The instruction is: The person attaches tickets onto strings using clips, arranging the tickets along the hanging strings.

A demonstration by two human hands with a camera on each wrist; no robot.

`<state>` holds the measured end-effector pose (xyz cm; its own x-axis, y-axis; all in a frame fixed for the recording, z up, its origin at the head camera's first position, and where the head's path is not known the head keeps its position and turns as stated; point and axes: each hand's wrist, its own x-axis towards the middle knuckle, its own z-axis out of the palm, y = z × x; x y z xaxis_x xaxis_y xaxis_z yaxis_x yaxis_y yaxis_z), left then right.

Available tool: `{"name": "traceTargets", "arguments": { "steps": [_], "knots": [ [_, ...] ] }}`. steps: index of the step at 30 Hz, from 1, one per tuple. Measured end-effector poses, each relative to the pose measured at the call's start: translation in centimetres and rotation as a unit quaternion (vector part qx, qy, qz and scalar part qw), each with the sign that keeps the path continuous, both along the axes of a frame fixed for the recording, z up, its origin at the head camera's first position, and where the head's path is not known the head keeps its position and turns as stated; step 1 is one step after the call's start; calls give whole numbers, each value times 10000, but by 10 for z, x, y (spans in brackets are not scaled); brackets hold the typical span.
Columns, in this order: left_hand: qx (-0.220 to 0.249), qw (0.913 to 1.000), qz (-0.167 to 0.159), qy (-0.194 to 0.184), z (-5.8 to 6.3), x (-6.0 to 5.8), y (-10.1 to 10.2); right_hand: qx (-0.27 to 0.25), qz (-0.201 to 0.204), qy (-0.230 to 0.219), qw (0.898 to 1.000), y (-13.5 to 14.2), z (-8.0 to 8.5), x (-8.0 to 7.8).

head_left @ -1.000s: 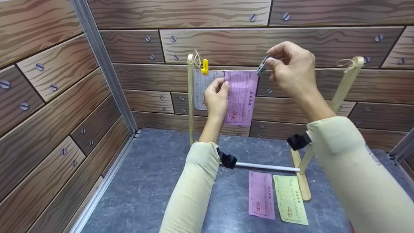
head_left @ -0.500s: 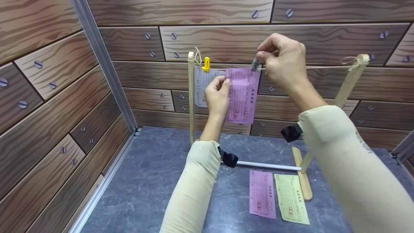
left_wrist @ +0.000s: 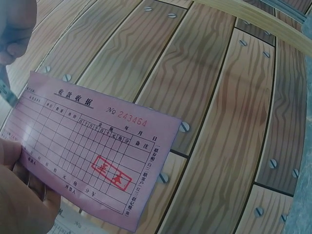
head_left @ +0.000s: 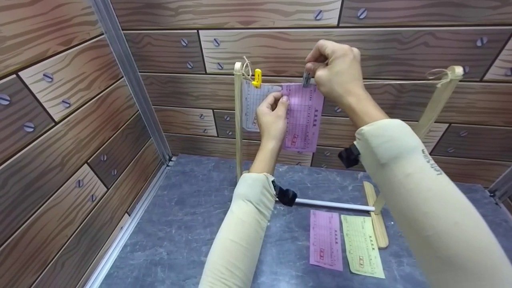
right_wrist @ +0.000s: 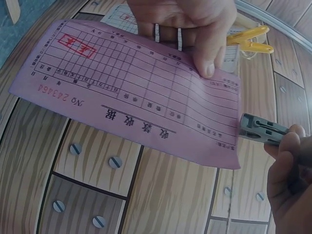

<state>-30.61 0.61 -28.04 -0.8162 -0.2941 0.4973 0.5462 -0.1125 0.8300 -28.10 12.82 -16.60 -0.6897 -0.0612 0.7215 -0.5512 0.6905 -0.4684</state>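
A pink receipt [head_left: 303, 122] hangs upright at the string [head_left: 394, 82], and my left hand [head_left: 273, 116] pinches its left edge between thumb and fingers. My right hand [head_left: 338, 72] pinches the handle end of a grey clothespin [head_left: 306, 79]. In the right wrist view the nose of that clothespin [right_wrist: 261, 129] meets the receipt's top edge; whether it clips both paper and string I cannot tell. Just left, a yellow clothespin [head_left: 257, 79] sits on the string above a white receipt [head_left: 252, 108], which my left hand partly covers.
Two wooden posts, left [head_left: 239, 120] and right [head_left: 438, 106], carry the string. A white rod [head_left: 334, 204] runs low to the right wooden foot [head_left: 378, 224]. On the grey table lie another pink receipt [head_left: 326, 240] and a yellow-green receipt [head_left: 363, 246].
My right hand has moved left with the grey clothespin, from beside the pink receipt to its top edge, turning the clothespin more upright. The left hand keeps its pinch on the receipt.
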Motion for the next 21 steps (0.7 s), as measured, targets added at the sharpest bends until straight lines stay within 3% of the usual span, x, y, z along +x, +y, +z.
{"name": "traceTargets", "arguments": {
  "steps": [13,21],
  "knots": [
    [-6,9999,13,125,1,0,2,195,-11,-878,9960,2,-1,-3],
    [58,9999,-9,119,-1,-2,1,422,204,-1699,9843,1,2,0]
  ]
}}
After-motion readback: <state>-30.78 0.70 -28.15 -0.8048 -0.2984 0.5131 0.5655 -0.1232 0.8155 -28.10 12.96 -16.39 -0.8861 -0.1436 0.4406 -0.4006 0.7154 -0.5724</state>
